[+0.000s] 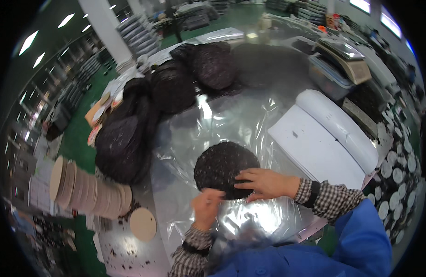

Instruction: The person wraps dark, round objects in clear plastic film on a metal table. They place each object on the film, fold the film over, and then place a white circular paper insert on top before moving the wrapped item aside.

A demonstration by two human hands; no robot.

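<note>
A dark, flat round disc with pale specks lies on clear plastic film over a shiny metal table. Spread over the disc's lower right part is my right hand, fingers apart and resting on its surface. My left hand is at the disc's lower left edge, its fingers bent and blurred; whether it pinches anything is not visible. Both wrists have checked sleeves with dark bands.
Dark round masses line the table's far left side. A tall stack of pale round boards lies at the left, beside a single round board. White sheets lie at the right, near a plastic bin and a grey block.
</note>
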